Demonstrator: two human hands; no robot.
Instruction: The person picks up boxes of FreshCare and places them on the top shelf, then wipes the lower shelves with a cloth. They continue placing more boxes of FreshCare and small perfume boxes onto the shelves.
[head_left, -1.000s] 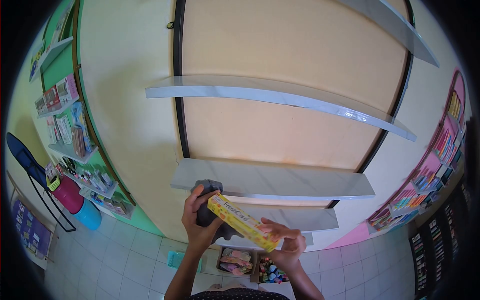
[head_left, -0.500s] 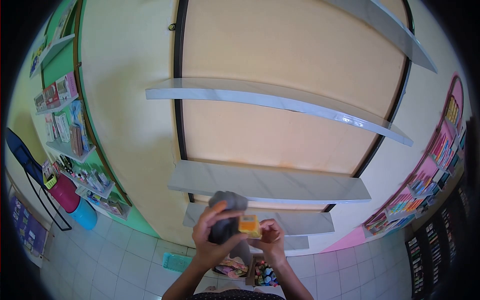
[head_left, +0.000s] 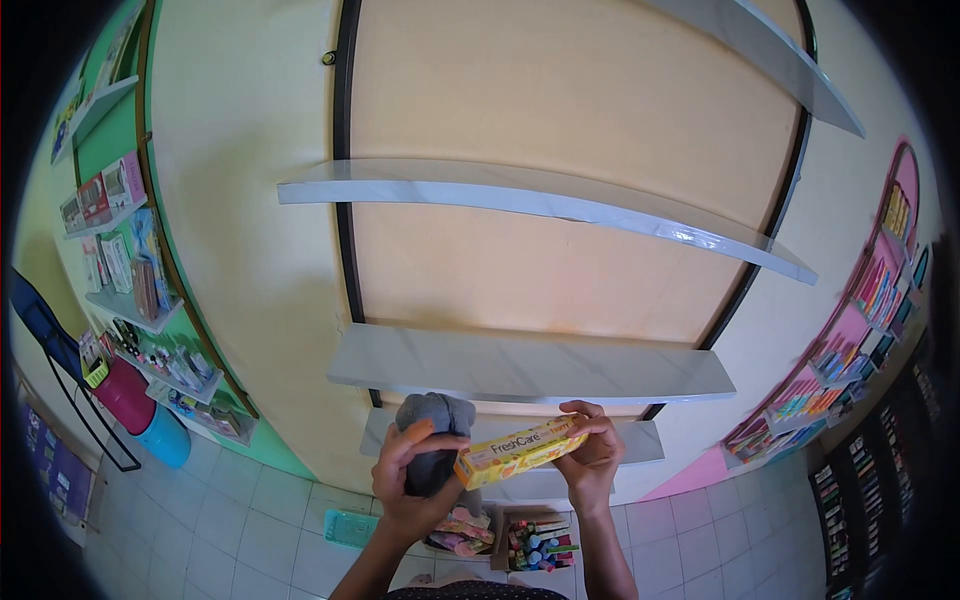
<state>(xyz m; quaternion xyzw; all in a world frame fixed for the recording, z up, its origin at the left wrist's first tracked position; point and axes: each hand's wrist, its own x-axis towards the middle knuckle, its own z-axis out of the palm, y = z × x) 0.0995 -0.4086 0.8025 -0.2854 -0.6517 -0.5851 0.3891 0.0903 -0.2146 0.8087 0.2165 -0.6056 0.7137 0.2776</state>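
Note:
My left hand [head_left: 408, 490] is closed around a bunched grey cloth [head_left: 436, 415]. Something orange shows at one of its fingers. In my right hand [head_left: 592, 462], thumb and fingers pinch the right end of a long yellow box [head_left: 520, 450] marked "FreshCare". The box slants up to the right, its lettered side facing me, and its left end is at my left thumb and the cloth. Both hands are in front of the lower marble-patterned shelves [head_left: 530, 374].
On the floor below are a carton [head_left: 503, 555] of bottles and tubes, a pile of colourful packets [head_left: 465, 535] and a turquoise basket [head_left: 350, 527]. Stocked shelves [head_left: 150, 310] line the left wall, more [head_left: 860, 320] the right. A blue bucket [head_left: 163, 440] stands at left.
The yellow box has swung from end-on to lengthwise, so its lettering now shows. My right hand has moved right and up with its far end; my left hand still has the cloth.

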